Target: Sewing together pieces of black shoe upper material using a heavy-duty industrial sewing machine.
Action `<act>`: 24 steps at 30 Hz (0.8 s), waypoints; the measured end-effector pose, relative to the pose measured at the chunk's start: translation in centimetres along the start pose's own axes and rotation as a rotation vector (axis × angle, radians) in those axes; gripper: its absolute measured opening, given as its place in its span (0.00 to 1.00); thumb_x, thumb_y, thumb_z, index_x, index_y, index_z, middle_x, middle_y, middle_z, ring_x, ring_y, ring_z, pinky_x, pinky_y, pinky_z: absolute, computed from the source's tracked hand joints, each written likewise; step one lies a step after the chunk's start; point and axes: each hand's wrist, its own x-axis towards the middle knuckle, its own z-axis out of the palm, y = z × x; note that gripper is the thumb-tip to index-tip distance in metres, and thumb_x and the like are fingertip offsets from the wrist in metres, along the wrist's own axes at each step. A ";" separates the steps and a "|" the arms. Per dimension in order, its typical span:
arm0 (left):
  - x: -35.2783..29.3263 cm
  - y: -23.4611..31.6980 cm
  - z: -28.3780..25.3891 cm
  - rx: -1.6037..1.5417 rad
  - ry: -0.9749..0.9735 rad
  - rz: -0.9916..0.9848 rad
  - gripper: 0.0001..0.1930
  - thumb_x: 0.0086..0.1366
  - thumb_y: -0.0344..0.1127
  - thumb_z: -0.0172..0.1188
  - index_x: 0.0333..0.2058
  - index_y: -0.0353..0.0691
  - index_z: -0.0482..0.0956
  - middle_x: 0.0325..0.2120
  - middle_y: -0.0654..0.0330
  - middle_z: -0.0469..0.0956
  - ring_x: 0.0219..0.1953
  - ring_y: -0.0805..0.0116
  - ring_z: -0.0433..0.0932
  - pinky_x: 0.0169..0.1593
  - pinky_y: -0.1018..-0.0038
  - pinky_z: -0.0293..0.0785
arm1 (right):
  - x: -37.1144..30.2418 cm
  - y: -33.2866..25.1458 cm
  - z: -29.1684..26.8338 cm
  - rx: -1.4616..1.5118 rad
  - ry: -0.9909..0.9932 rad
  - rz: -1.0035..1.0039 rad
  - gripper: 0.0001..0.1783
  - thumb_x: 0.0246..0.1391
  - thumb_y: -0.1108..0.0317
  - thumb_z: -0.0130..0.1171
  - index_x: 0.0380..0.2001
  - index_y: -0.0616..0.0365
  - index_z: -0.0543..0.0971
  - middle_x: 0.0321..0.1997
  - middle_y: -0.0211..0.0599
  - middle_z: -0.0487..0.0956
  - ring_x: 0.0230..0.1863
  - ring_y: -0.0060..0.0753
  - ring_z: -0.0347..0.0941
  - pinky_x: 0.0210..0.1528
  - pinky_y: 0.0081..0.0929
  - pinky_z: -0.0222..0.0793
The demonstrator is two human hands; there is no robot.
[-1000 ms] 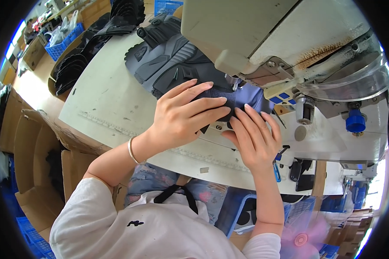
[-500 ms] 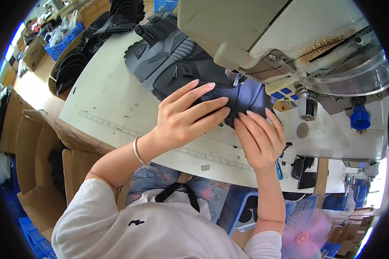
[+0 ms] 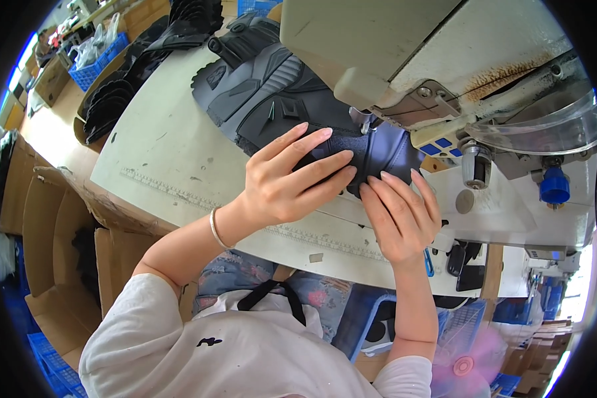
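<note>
A dark grey and black boot upper (image 3: 239,99) with moulded panels lies on the sewing machine's table, its purple-blue end (image 3: 391,149) by the machine. My left hand (image 3: 288,179) holds it by its near edge, fingers spread over a fuzzy black strip; the thumb is hidden. Close beside it, my right hand (image 3: 404,215) grips the same near edge, fingertips bent onto the upper, thumb out of sight. The metal presser foot (image 3: 363,119) stands just beyond my fingertips, at the upper. I cannot make out the needle or any seam line under it.
The machine head (image 3: 371,46) hangs over the work at upper right. A white table (image 3: 159,142) carries a printed ruler. Stacked black pieces (image 3: 109,103) and an open cardboard box (image 3: 50,232) flank its left side. A pink fan (image 3: 463,365) is at lower right.
Both hands have shifted very slightly to the right, keeping hold of the boot upper. The machine head sits a little farther right in the picture.
</note>
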 end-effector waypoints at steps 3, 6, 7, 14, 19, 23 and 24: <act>0.0 0.0 0.0 0.015 0.003 0.009 0.09 0.49 0.36 0.69 0.32 0.47 0.88 0.37 0.64 0.87 0.47 0.54 0.85 0.52 0.58 0.83 | 0.0 0.0 0.0 0.002 -0.003 0.003 0.07 0.47 0.69 0.68 0.31 0.52 0.88 0.37 0.28 0.87 0.43 0.29 0.83 0.58 0.40 0.76; 0.0 0.0 0.0 0.024 0.008 0.018 0.09 0.49 0.35 0.69 0.32 0.48 0.89 0.37 0.65 0.87 0.47 0.55 0.85 0.52 0.59 0.84 | -0.1 0.1 0.0 -0.005 -0.005 0.004 0.06 0.47 0.69 0.68 0.32 0.52 0.88 0.37 0.28 0.87 0.44 0.29 0.83 0.58 0.40 0.76; 0.0 0.0 -0.1 0.033 0.007 0.036 0.09 0.49 0.35 0.69 0.32 0.48 0.89 0.37 0.66 0.87 0.46 0.55 0.85 0.51 0.59 0.84 | -0.1 0.1 0.0 -0.002 -0.004 -0.001 0.06 0.47 0.69 0.68 0.32 0.52 0.88 0.37 0.28 0.87 0.44 0.29 0.83 0.58 0.40 0.76; 0.4 -0.3 -0.3 0.072 -0.003 0.111 0.09 0.48 0.34 0.68 0.31 0.48 0.89 0.38 0.67 0.86 0.45 0.56 0.85 0.48 0.62 0.85 | 0.2 0.5 0.1 -0.016 -0.048 0.058 0.09 0.48 0.69 0.69 0.35 0.53 0.89 0.41 0.30 0.87 0.48 0.31 0.84 0.59 0.40 0.75; 0.6 0.0 -0.5 0.057 -0.025 0.088 0.09 0.48 0.34 0.68 0.31 0.47 0.89 0.38 0.68 0.86 0.45 0.56 0.85 0.48 0.62 0.85 | 0.3 0.7 0.1 0.005 -0.061 0.070 0.09 0.50 0.69 0.68 0.36 0.53 0.89 0.42 0.31 0.88 0.51 0.32 0.84 0.59 0.41 0.77; 0.8 0.0 -0.6 0.056 -0.037 0.078 0.09 0.49 0.34 0.69 0.31 0.47 0.89 0.38 0.68 0.87 0.45 0.57 0.85 0.48 0.63 0.85 | 0.2 0.7 0.1 0.018 -0.065 0.076 0.09 0.49 0.70 0.69 0.35 0.53 0.89 0.42 0.32 0.88 0.51 0.32 0.84 0.58 0.41 0.77; 0.9 0.0 -0.6 0.059 -0.024 0.079 0.09 0.49 0.34 0.69 0.31 0.47 0.89 0.38 0.68 0.87 0.45 0.57 0.85 0.48 0.63 0.85 | 0.3 0.7 0.1 0.025 -0.073 0.079 0.09 0.49 0.70 0.69 0.35 0.53 0.89 0.41 0.32 0.88 0.51 0.32 0.84 0.58 0.40 0.78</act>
